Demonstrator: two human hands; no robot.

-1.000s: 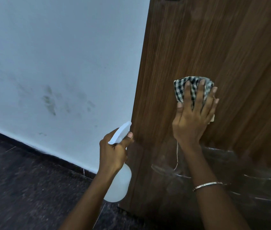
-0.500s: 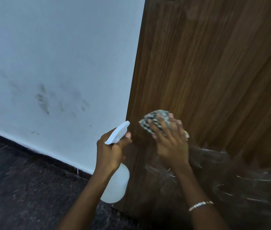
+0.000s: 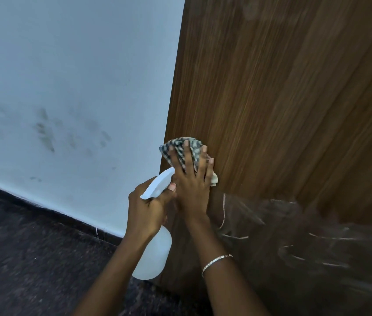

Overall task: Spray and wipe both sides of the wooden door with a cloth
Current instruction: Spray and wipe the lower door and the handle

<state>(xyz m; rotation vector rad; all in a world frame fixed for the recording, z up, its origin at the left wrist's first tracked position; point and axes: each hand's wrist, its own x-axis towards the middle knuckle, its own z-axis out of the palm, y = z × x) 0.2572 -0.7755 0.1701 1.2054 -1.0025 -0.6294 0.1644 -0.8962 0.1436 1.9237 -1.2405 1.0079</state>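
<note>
The brown wooden door (image 3: pixel 283 99) fills the right side of the view, its lower part dark and streaked with glare. My right hand (image 3: pixel 191 176) presses a checked black-and-white cloth (image 3: pixel 179 148) flat against the door at its left edge. My left hand (image 3: pixel 148 206) grips the neck of a white spray bottle (image 3: pixel 153 254), held upright just left of the right hand and touching it. The bottle's nozzle (image 3: pixel 160 182) points up and to the right, toward the door.
A pale wall (image 3: pixel 66 76) with dark smudges (image 3: pixel 46 135) stands left of the door. A dark skirting strip (image 3: pixel 50 213) runs along its base above the dark speckled floor (image 3: pixel 32 258). A bracelet (image 3: pixel 216 261) circles my right wrist.
My right hand slid the cloth from mid-door down and left to the door's left edge. My left hand and the bottle stayed almost still.
</note>
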